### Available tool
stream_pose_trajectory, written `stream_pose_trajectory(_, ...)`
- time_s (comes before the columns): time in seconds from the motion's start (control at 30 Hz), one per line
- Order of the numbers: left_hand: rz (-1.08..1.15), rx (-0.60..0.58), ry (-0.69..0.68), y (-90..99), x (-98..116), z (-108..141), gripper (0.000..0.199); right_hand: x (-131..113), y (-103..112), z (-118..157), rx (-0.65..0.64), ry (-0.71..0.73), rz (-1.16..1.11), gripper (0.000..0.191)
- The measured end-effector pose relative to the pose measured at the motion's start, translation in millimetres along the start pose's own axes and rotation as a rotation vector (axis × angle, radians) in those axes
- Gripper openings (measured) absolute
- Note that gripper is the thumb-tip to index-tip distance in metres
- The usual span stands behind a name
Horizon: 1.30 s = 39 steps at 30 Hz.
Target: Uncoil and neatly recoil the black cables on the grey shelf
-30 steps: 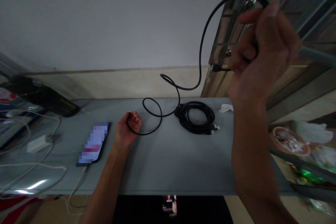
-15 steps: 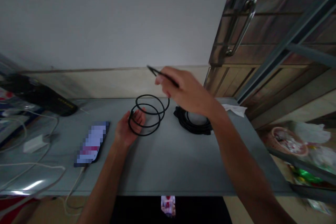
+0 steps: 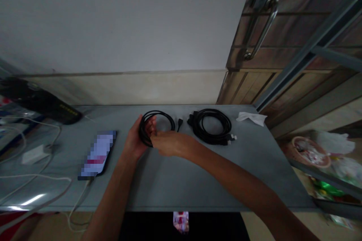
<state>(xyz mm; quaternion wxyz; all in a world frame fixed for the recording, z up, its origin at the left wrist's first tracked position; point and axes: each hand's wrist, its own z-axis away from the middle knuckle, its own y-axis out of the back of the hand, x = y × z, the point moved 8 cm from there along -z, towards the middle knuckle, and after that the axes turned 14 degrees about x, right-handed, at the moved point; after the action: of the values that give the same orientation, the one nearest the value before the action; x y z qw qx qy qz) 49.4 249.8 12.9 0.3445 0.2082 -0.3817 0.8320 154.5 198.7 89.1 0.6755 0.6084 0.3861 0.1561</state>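
Note:
A thin black cable (image 3: 162, 112) is gathered in round loops above the table's middle. My left hand (image 3: 135, 139) is closed around the left side of these loops, palm up, with its fingertips showing inside the ring. My right hand (image 3: 168, 142) meets it there, fingers closed at the lower part of the loops; its fingertips are partly hidden. A small black connector (image 3: 180, 122) on the cable's end hangs at the right of the loops. Farther right lies a thicker bundle of coiled black cables (image 3: 226, 122) with plugs at its lower right, touched by neither hand.
On the grey table (image 3: 198, 180), a phone (image 3: 98, 154) on a white charging lead lies at the left. Beyond it are a white adapter (image 3: 35, 154) and a black bottle (image 3: 56, 105) on its side. A crumpled white paper (image 3: 251, 118) sits at the far right corner.
My right hand has come down and left from above the table to the loops at my left hand. The loose cable is now drawn into a tighter coil.

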Motion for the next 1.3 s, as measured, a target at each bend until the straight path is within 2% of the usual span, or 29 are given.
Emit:
stream_pose_trajectory(0.13, 0.019, -0.07, -0.058, -6.6, 4, 6, 0.037, 2, -6, 0, -0.002, 0.03, 0.039, 0.03)
stream_pose_trajectory(0.27, 0.048, -0.154, -0.078, -13.3, 5, 11, 0.028, 5, -2, 2, 0.03, 0.007, 0.088, 0.025)
stream_pose_trajectory(0.37, 0.069, -0.2, -0.074, -14.5, 6, 11, 0.03, 10, 4, 2, 0.09, -0.034, 0.156, 0.038)
stream_pose_trajectory(0.47, 0.088, -0.209, -0.07, -11.7, 8, 9, 0.038, 16, 5, 1, 0.104, -0.044, 0.198, 0.047)
stream_pose_trajectory(0.6, 0.11, -0.19, -0.068, -6.9, 13, 7, 0.042, 20, 2, -4, 0.04, -0.005, 0.183, 0.036)
stream_pose_trajectory(0.7, 0.017, -0.182, -0.124, -6.5, 14, 7, 0.037, 20, 4, -5, 0.014, 0.023, 0.155, 0.033)
stream_pose_trajectory(0.8, -0.191, -0.138, -0.332, -5.5, 15, 7, 0.027, 19, 2, -4, -0.001, 0.047, 0.135, 0.029)
stream_pose_trajectory(0.9, -0.43, -0.002, -0.69, 0.7, 26, 9, 0.029, 21, -4, -3, -0.006, 0.051, 0.137, 0.025)
stream_pose_trajectory(0.97, -0.552, 0.1, -0.871, 7.4, 33, 8, 0.034, 21, -9, -4, -0.001, 0.059, 0.135, 0.021)
stream_pose_trajectory(1.13, -0.782, 0.307, -1.067, 27.2, 52, -2, 0.05, 15, -9, -6, 0.052, 0.087, 0.115, 0.019)
stream_pose_trajectory(1.23, -0.873, 0.338, -1.138, 32.4, 59, -7, 0.05, 10, 5, -3, 0.087, 0.091, 0.113, 0.015)
stream_pose_trajectory(1.3, -0.873, 0.347, -1.149, 35.8, 60, -11, 0.05, 7, 22, 1, 0.125, 0.095, 0.108, 0.012)
